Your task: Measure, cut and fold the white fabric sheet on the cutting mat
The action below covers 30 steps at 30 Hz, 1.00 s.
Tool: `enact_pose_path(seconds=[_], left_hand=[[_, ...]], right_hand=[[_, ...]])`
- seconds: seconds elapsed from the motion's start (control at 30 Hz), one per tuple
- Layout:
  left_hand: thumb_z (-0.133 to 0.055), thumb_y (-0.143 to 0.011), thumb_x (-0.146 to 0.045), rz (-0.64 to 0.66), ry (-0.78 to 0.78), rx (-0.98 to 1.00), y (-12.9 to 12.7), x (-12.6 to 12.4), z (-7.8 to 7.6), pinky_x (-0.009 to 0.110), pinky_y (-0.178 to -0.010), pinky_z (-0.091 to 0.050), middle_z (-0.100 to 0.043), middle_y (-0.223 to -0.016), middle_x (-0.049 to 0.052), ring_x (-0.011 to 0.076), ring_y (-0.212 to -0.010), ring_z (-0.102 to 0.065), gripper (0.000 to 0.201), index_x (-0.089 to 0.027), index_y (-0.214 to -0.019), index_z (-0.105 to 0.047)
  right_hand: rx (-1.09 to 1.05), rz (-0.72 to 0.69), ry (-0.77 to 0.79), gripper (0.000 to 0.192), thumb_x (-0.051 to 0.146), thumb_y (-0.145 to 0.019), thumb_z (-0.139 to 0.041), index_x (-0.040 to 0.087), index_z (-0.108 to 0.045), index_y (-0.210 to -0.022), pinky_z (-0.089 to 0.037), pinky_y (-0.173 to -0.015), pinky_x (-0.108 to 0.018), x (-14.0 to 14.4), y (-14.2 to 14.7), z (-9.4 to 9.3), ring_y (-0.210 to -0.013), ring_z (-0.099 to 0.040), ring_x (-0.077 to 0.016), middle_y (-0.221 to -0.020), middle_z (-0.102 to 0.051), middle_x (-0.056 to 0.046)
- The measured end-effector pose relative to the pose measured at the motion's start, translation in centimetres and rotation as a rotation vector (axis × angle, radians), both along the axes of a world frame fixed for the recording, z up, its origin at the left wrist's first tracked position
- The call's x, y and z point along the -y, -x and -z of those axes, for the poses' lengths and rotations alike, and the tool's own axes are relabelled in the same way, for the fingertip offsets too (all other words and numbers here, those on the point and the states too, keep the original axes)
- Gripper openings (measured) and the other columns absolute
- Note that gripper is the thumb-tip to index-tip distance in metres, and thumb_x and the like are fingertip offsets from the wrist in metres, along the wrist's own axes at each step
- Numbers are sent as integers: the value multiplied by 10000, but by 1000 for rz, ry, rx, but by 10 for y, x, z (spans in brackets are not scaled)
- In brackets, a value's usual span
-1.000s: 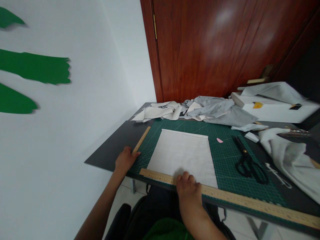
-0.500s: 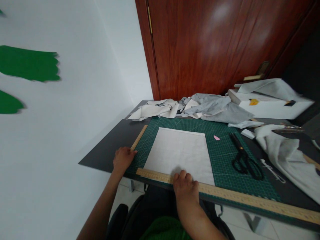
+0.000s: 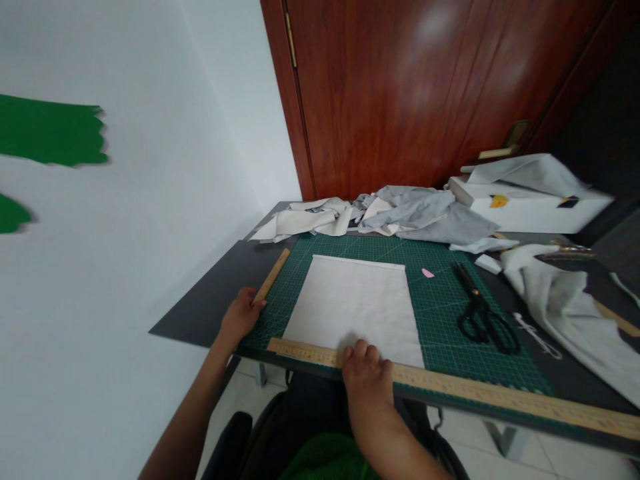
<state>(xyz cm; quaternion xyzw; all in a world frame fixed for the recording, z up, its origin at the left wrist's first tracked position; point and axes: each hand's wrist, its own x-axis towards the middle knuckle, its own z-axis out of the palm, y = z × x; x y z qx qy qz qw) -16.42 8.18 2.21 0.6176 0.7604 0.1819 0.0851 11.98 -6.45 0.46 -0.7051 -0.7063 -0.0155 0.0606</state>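
Head view: a long wooden ruler (image 3: pixel 450 389) is pressed flat under the right hand (image 3: pixel 367 373) fingers; beyond them lies a white fabric rectangle (image 3: pixel 357 307). The left hand (image 3: pixel 239 317) fingers touch a short wooden ruler (image 3: pixel 270 276), the grip unclear.

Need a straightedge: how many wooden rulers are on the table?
2: long ruler along the mat's near edge under the right hand; short ruler at its left edge, touched by the left hand.

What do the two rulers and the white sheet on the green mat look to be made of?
Long ruler under the right hand: pale matte wood, printed scale marks. Short ruler at the left hand: same tan wood look. White sheet: matte and flat, probably fabric or interfacing; could be paper.
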Motion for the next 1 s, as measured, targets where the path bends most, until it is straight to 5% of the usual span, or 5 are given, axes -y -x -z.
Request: enact_pose_path(seconds=[0.3,0.4,0.63,0.87,1.0], left_hand=[[-399,-966,-460,248,-91,-51,3,1,-8,379,-928,-517,-728,-1166,102,280,-1053,-690,457,-179,-1243,-630],[-445,-967,-459,441,-97,-40,-11,-10,-18,376,-991,-503,-709,-1226,92,267,-1103,-664,445,-195,-1268,-638],[-493,-998,-305,1038,143,-59,-106,-46,-30,313,-940,-481,-726,-1046,53,205,-1005,-660,275,-200,-1109,-721],[-601,-988,-282,1154,-136,-252,-188,-55,-22,401,-1084,-422,-645,-1261,99,255,-1211,-551,366,-203,-1344,-626],[-642,-984,-456,1391,-157,-287,-220,-34,-15,385,-1084,-415,-628,-1350,82,250,-1263,-526,486,-217,-1401,-573]], right_hand=[[-13,63,-41,203,35,-924,-556,181,-696,-912,-479,-710,-407,-2,7,18,-850,-641,-253,-932,-674,-111],[-69,15,-82,130,94,-935,-582,189,-670,-922,-452,-707,-383,-1,5,22,-842,-612,-237,-936,-658,-108],[-12,82,-85,151,77,-864,-662,200,-686,-947,-467,-744,-428,0,15,28,-886,-615,-267,-983,-679,-132],[72,104,-136,128,92,-855,-670,212,-682,-897,-482,-700,-397,-4,19,30,-818,-619,-244,-914,-684,-104],[-7,65,-91,157,75,-900,-602,211,-670,-941,-448,-683,-374,-2,11,23,-810,-615,-232,-928,-670,-98]])
